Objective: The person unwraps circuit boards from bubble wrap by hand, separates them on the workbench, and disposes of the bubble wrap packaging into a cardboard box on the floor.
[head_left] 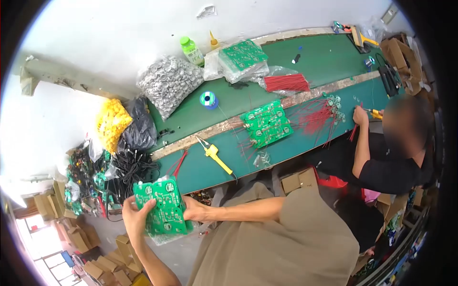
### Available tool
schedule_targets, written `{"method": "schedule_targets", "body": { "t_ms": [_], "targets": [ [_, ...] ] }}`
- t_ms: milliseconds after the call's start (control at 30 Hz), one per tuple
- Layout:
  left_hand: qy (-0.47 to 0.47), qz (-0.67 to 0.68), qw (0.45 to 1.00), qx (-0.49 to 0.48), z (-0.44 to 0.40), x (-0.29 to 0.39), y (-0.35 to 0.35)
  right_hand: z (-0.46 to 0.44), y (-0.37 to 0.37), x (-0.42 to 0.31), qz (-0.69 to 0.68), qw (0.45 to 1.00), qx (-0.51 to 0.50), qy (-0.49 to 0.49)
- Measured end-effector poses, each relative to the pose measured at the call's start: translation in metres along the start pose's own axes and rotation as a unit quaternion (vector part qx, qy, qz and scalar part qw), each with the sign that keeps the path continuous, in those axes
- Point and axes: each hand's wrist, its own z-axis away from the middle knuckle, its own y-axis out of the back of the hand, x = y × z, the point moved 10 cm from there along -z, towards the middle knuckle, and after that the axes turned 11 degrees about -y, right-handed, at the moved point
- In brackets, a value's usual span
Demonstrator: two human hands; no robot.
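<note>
The table (193,175) sweeps from the left of the frame up to the upper right, its nearer, lower part blue-green and its farther part a deeper green, with a worn pale strip (181,146) running between them. In front of the table's edge, at lower left of centre, a green circuit board (164,205) is held up off the surface, with clear plastic showing beneath it. The left hand (136,217) has a closed grip on its left side, thumb across the face; the right hand (194,209) is at its right edge, fingers partly hidden behind, so how tightly that grip is closed cannot be told. On the nearer part lie a yellow soldering iron (217,158), left of centre, and, at the centre, a panel of green boards (267,125) beside loose red wires (317,119). Across the farther part stand a bag of grey pieces (169,83), a solder spool (208,100), a green bottle (192,51) and bagged boards (243,55). A yellow bag (113,125) sits at the table's left end. A white wall (119,38) fills the upper left; at lower left, cardboard boxes (107,269) rest on a grey floor (107,229) near bright windows (43,248). At the right, a co-worker (398,171) in a dark top holds a yellow-handled tool (377,114) over the table.
</note>
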Motion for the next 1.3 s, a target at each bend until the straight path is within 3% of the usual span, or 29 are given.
{"method": "schedule_targets", "body": {
  "t_ms": [100, 233, 400, 433, 567, 733, 833, 1000, 1133, 1167, 1233, 1267, 1300],
  "targets": [
    [0.033, 0.105, 0.991, -0.069, 0.004, -0.024, -0.007, 0.002, 0.0, 0.012, -0.009, 0.996, -0.065, -0.06],
    [-0.001, 0.128, 0.987, -0.101, 0.024, 0.02, -0.008, 0.01, 0.008, 0.013, -0.137, 0.973, -0.164, -0.084],
    [-0.062, 0.249, 0.966, -0.033, 0.039, 0.065, -0.01, 0.026, 0.01, -0.015, -0.161, 0.962, -0.2, -0.089],
    [-0.076, 0.218, 0.973, -0.025, 0.04, 0.082, -0.011, 0.03, 0.004, -0.024, -0.182, 0.954, -0.223, -0.079],
    [-0.107, 0.204, 0.973, -0.007, 0.032, 0.088, -0.022, 0.04, 0.009, -0.043, -0.022, 0.991, -0.129, -0.037],
    [-0.052, 0.229, 0.969, -0.071, 0.04, 0.086, -0.067, 0.073, 0.025, -0.048, -0.064, 0.995, -0.074, -0.023],
    [-0.015, 0.32, 0.941, -0.108, 0.045, 0.091, -0.097, 0.102, 0.055, -0.037, -0.144, 0.988, -0.045, 0.007],
    [-0.055, 0.399, 0.902, -0.154, 0.041, 0.129, -0.136, 0.155, 0.093, -0.052, -0.147, 0.987, 0.027, 0.055],
    [-0.08, 0.413, 0.886, -0.197, 0.016, 0.161, -0.16, 0.198, 0.091, -0.081, -0.126, 0.987, 0.028, 0.092],
    [-0.092, 0.398, 0.89, -0.205, 0.005, 0.173, -0.163, 0.211, 0.099, -0.084, -0.124, 0.985, 0.081, 0.087],
    [-0.108, 0.473, 0.846, -0.22, -0.017, 0.196, -0.178, 0.238, 0.114, -0.083, -0.12, 0.977, 0.161, 0.072],
    [-0.027, 0.557, 0.8, -0.22, -0.032, 0.187, -0.197, 0.25, 0.117, -0.08, -0.122, 0.976, 0.163, 0.074],
    [-0.014, 0.598, 0.752, -0.276, -0.041, 0.202, -0.22, 0.263, 0.125, -0.078, -0.146, 0.968, 0.183, 0.094]
  ]
}}
